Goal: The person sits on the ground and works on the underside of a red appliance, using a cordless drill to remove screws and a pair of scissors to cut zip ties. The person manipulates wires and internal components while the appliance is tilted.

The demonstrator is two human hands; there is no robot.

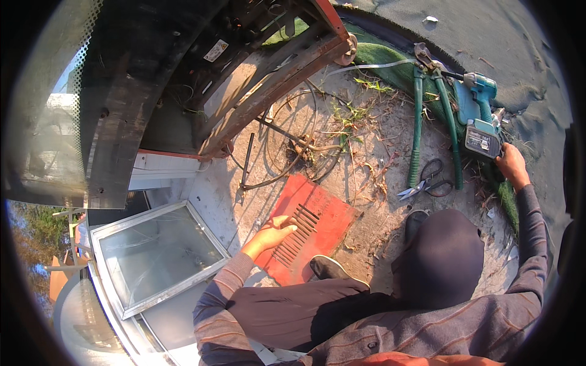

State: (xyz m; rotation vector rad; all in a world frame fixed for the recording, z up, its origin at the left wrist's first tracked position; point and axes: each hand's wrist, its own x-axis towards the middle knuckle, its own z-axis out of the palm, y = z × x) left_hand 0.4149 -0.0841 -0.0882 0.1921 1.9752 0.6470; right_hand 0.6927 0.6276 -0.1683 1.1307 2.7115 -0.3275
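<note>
My left hand point(270, 236) grips the left edge of a red metal panel point(332, 213) with a row of slots, its thumb lying on top near them. The panel lies on the ground beside my shoe. Out to the right, my right hand point(513, 166) has its fingers closed at the battery end of a teal cordless impact driver point(482, 91). Part of the palm is hidden. Just left of the driver lie green-handled bolt cutters point(418, 128). Scissors with dark handles point(430, 180) rest on the ground below them.
A large machine frame point(268, 91) with rusty red edges stands at upper left. A framed glass pane point(162, 256) leans at lower left. Loose cable point(308, 146) and dry plants litter the concrete. Dark sheeting point(513, 36) and green matting point(381, 58) border the right side.
</note>
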